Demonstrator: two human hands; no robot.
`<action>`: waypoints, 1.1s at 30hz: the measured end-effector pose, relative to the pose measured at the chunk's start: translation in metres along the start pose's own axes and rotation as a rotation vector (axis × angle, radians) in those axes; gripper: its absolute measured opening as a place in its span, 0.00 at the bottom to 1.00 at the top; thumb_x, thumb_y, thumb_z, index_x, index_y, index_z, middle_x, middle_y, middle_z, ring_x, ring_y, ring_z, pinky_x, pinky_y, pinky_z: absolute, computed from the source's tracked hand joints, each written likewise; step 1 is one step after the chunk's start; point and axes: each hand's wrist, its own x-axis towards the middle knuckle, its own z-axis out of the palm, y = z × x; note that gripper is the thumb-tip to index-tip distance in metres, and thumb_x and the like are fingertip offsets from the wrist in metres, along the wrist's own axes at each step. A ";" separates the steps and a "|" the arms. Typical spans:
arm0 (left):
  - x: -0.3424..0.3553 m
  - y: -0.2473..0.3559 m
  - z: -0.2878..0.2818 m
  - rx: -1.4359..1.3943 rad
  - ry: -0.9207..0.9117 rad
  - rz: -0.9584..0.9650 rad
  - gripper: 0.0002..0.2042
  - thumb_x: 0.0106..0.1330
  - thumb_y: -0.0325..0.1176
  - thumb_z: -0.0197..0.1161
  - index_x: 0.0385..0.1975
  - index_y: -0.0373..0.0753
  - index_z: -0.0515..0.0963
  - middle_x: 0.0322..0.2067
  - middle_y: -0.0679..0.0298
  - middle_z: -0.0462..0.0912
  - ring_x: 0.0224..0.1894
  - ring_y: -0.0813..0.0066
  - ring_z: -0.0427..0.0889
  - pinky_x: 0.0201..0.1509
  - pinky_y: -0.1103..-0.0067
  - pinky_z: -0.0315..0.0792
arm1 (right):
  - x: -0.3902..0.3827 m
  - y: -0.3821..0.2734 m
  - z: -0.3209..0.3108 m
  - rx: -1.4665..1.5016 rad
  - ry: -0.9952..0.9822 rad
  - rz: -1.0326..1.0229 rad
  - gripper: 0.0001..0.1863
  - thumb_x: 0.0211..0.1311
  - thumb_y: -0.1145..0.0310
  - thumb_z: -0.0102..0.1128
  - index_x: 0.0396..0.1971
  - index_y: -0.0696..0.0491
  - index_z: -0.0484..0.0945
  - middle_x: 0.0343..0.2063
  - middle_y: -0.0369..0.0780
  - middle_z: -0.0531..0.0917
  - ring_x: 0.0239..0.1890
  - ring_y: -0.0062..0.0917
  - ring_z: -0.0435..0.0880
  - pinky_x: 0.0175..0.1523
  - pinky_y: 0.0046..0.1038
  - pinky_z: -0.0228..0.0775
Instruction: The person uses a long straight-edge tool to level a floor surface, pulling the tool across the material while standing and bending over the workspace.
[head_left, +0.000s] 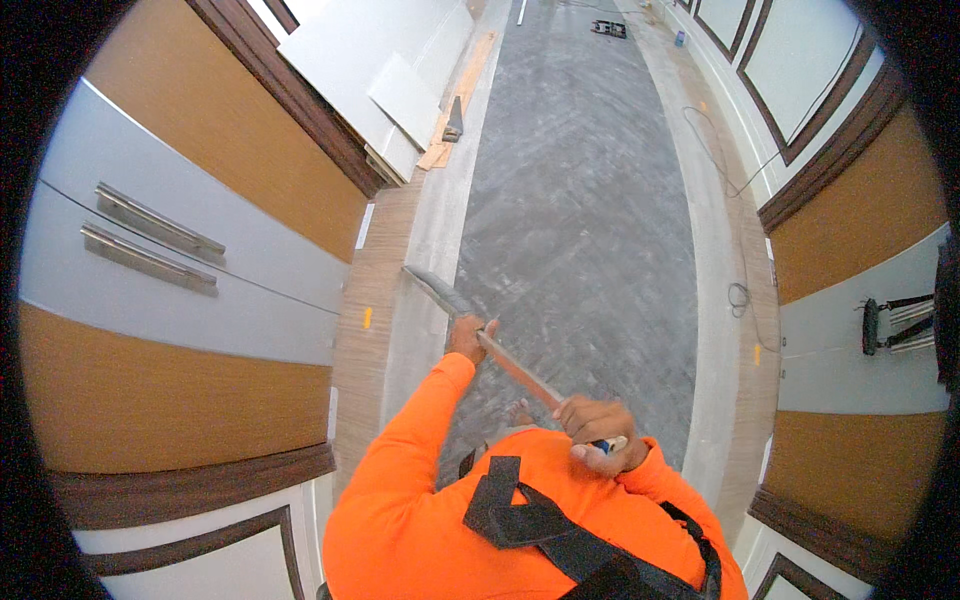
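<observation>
Floor fills the middle of my view, grey and pale-streaked; the wood-look borders appear laid, so I judge the grey stretch unfinished, though how much is left I can't tell. I see a long stick slanting over it, reddish-brown between the hands, grey beyond; whether its far end touches down is unclear to me. The right hand and left hand are apart, each clasped around it, a small blue-and-white piece showing at the right.

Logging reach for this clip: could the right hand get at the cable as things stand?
Probably not: the right hand holds the stick, and the cable lies ahead, off to the right.
</observation>
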 end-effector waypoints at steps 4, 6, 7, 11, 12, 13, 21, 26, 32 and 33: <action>0.020 0.053 0.028 0.012 -0.095 -0.007 0.24 0.59 0.49 0.59 0.12 0.33 0.74 0.19 0.46 0.74 0.26 0.45 0.73 0.32 0.59 0.65 | -0.025 -0.018 -0.034 -0.058 0.050 -0.046 0.08 0.49 0.71 0.58 0.15 0.56 0.73 0.17 0.42 0.73 0.23 0.38 0.75 0.34 0.38 0.66; 0.031 0.113 0.041 -0.003 -0.121 -0.016 0.24 0.60 0.50 0.59 0.12 0.34 0.74 0.19 0.47 0.74 0.25 0.45 0.73 0.31 0.59 0.65 | -0.051 -0.038 -0.058 -0.155 0.092 -0.044 0.08 0.48 0.71 0.58 0.15 0.56 0.72 0.16 0.42 0.73 0.22 0.37 0.75 0.33 0.37 0.65; 0.032 0.131 0.060 -0.037 -0.138 0.040 0.24 0.60 0.50 0.58 0.12 0.34 0.74 0.19 0.47 0.74 0.25 0.45 0.73 0.32 0.59 0.65 | -0.064 -0.052 -0.071 -0.203 0.113 -0.043 0.08 0.48 0.71 0.59 0.14 0.56 0.72 0.16 0.42 0.73 0.21 0.37 0.75 0.32 0.37 0.65; 0.056 0.234 0.123 -0.108 -0.168 0.236 0.26 0.61 0.51 0.57 0.11 0.34 0.74 0.18 0.48 0.73 0.25 0.45 0.72 0.33 0.59 0.65 | -0.098 -0.102 -0.121 -0.288 0.237 -0.138 0.11 0.48 0.71 0.59 0.13 0.58 0.71 0.14 0.41 0.72 0.18 0.33 0.71 0.28 0.35 0.63; 0.058 0.265 0.138 -0.124 -0.170 0.265 0.26 0.61 0.52 0.57 0.10 0.34 0.74 0.17 0.48 0.73 0.24 0.45 0.72 0.33 0.59 0.65 | -0.108 -0.113 -0.133 -0.287 0.269 -0.170 0.12 0.48 0.70 0.59 0.12 0.59 0.70 0.13 0.41 0.72 0.17 0.31 0.69 0.27 0.34 0.62; 0.061 0.289 0.161 -0.173 -0.176 0.310 0.26 0.61 0.52 0.57 0.10 0.34 0.74 0.17 0.49 0.73 0.25 0.46 0.72 0.35 0.59 0.65 | -0.122 -0.121 -0.146 -0.320 0.297 -0.180 0.12 0.49 0.70 0.59 0.12 0.58 0.70 0.13 0.40 0.72 0.17 0.31 0.69 0.27 0.34 0.62; 0.057 0.485 0.305 -0.427 -0.385 0.631 0.23 0.60 0.49 0.59 0.13 0.34 0.74 0.21 0.50 0.74 0.33 0.49 0.73 0.42 0.61 0.65 | -0.235 -0.188 -0.206 -0.667 0.640 -0.048 0.12 0.50 0.69 0.58 0.12 0.57 0.70 0.13 0.39 0.72 0.17 0.30 0.69 0.27 0.32 0.61; 0.030 0.572 0.324 -0.486 -0.540 0.675 0.24 0.60 0.50 0.60 0.13 0.34 0.74 0.22 0.50 0.74 0.33 0.49 0.73 0.43 0.60 0.66 | -0.269 -0.224 -0.203 -0.872 0.887 0.154 0.07 0.43 0.73 0.58 0.13 0.54 0.71 0.14 0.39 0.73 0.18 0.32 0.71 0.26 0.32 0.62; 0.000 0.577 0.350 -0.626 -0.559 0.828 0.23 0.59 0.50 0.61 0.13 0.34 0.74 0.22 0.50 0.74 0.33 0.50 0.74 0.42 0.61 0.67 | -0.275 -0.213 -0.182 -0.838 0.847 -0.058 0.04 0.41 0.75 0.56 0.14 0.55 0.71 0.14 0.39 0.72 0.17 0.31 0.70 0.25 0.32 0.63; -0.001 0.574 0.344 -0.618 -0.588 0.845 0.23 0.59 0.49 0.61 0.13 0.34 0.75 0.22 0.50 0.74 0.33 0.50 0.74 0.41 0.61 0.67 | -0.274 -0.211 -0.177 -0.848 0.811 -0.071 0.02 0.38 0.76 0.56 0.15 0.55 0.72 0.14 0.39 0.73 0.17 0.32 0.72 0.26 0.32 0.64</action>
